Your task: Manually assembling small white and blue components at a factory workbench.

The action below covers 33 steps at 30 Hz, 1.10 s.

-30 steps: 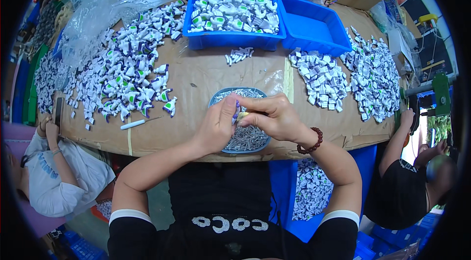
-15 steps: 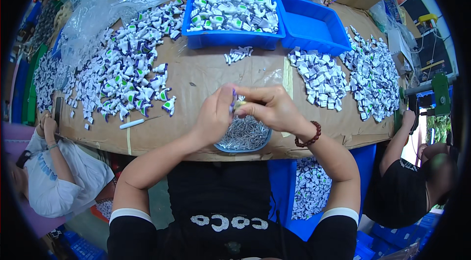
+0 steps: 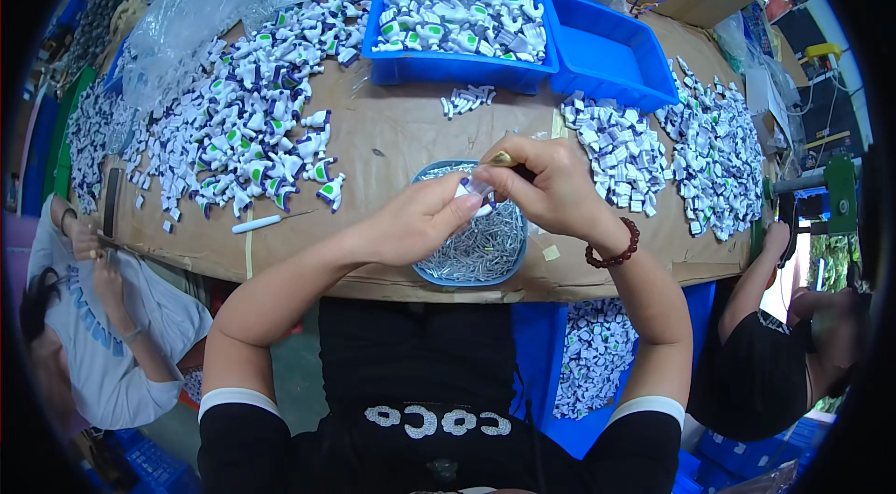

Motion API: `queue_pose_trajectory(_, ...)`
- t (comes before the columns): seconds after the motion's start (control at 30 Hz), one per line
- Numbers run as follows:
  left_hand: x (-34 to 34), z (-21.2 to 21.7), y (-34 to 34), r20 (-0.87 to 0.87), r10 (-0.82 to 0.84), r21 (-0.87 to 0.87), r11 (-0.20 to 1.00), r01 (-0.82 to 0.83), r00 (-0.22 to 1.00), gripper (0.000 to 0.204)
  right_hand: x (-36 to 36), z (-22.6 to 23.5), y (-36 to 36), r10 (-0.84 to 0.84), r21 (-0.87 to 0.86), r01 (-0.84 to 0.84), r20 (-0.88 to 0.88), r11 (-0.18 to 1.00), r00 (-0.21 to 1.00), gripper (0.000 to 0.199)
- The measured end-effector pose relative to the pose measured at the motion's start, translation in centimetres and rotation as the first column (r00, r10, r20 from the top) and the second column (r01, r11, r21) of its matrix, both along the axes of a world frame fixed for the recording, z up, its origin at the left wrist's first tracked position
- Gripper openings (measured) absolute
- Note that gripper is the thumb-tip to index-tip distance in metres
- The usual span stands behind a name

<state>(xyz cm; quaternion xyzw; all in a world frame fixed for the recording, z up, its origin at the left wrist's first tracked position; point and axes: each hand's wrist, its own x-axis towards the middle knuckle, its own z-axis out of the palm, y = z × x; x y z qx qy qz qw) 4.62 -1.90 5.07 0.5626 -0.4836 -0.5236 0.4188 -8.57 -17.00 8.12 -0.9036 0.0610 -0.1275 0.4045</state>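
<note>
My left hand (image 3: 420,219) is closed round a small white and purple plastic part (image 3: 474,198), mostly covered by its fingers. Thumb and forefinger of my right hand (image 3: 555,184) pinch at the top of that part, and a small brass-coloured piece (image 3: 502,159) is tucked in the right fingers; its kind does not show. Both hands meet over a bluish bowl (image 3: 469,283) full of small silver metal pins (image 3: 485,251). A white-handled awl (image 3: 258,224) with a thin metal tip lies left of my hands.
White, purple and green plastic figure parts (image 3: 243,130) are heaped at left. More fill a blue bin (image 3: 457,70) beside a tilted blue tray (image 3: 611,51). Small white pieces (image 3: 616,153) lie at right, and a few loose ones (image 3: 467,100) below the bin. People sit on both sides.
My hands have come lower and tilted, the right one now bent over the left with the brass-coloured piece showing. More of the pin bowl is uncovered. The whole view has shifted slightly.
</note>
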Motion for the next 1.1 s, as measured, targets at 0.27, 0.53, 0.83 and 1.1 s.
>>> queue_pose_trajectory(0.27,0.2,0.0,0.6,0.162,-0.098,-0.098,0.988,0.115,0.982,0.031,-0.4,-0.9,1.7,0.034,-0.062,-0.026,0.130,0.998,0.991,0.006)
queue_pose_trajectory(0.53,0.7,-0.5,0.1,-0.128,0.131,0.024,0.991,-0.129,0.983,0.028,0.0,-1.0,1.2,-0.110,0.068,0.100,0.165,0.993,0.980,0.023)
queue_pose_trajectory(0.83,0.9,-0.9,-0.2,-0.682,0.266,0.180,0.964,-0.196,0.682,0.041,-1.1,-1.5,1.9,-0.030,0.348,0.043,-0.042,0.937,0.999,0.046)
queue_pose_trajectory(1.1,0.1,0.1,-0.4,-0.343,0.227,0.100,0.974,-0.205,0.911,0.048,-0.8,-2.0,2.0,0.074,0.429,-0.064,-0.007,0.901,0.997,0.049)
